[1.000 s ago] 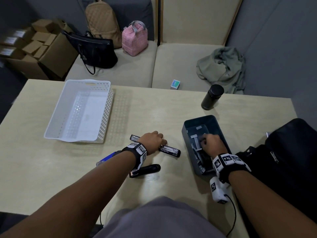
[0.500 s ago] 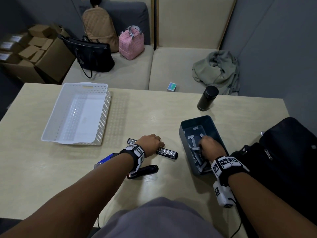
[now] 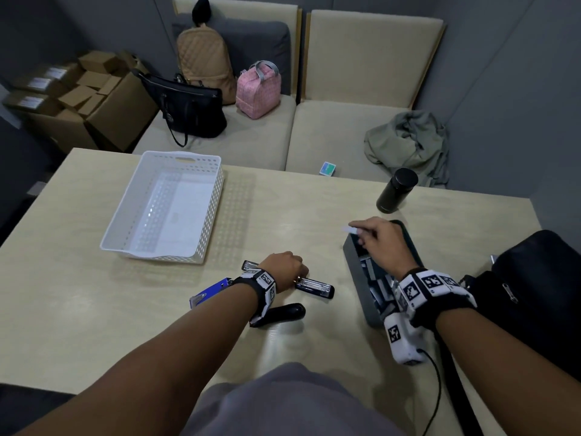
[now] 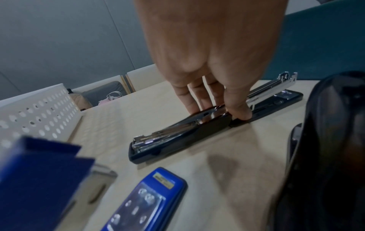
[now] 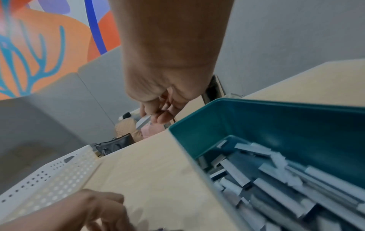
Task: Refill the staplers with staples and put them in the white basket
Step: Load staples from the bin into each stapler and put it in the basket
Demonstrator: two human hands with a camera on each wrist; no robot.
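A black stapler (image 3: pixel 316 286) lies opened flat on the table, its metal staple rail (image 4: pixel 270 87) exposed. My left hand (image 3: pixel 298 269) grips its middle, thumb on the near side and fingers on the far side (image 4: pixel 217 111). My right hand (image 3: pixel 356 229) pinches a strip of staples (image 3: pixel 347 228) just above the far left corner of the teal bin (image 3: pixel 355 265), which holds several more strips (image 5: pixel 276 179). The strip (image 5: pixel 143 121) shows between thumb and fingers. The white basket (image 3: pixel 163 202) stands at the far left with nothing in it. A blue stapler (image 3: pixel 209 289) and a second black stapler (image 3: pixel 283 313) lie under my left wrist.
A black bottle (image 3: pixel 396 190) stands beyond the bin. A black bag (image 3: pixel 540 294) sits on the table's right edge against the bin. Behind the table is a sofa with bags (image 3: pixel 188 111) and a green jacket (image 3: pixel 408 143); cardboard boxes (image 3: pixel 78 99) are at the far left.
My right hand has come up out of the teal bin with a staple strip pinched in it and moved toward the bin's far left corner. The left hand has stayed on the black stapler.
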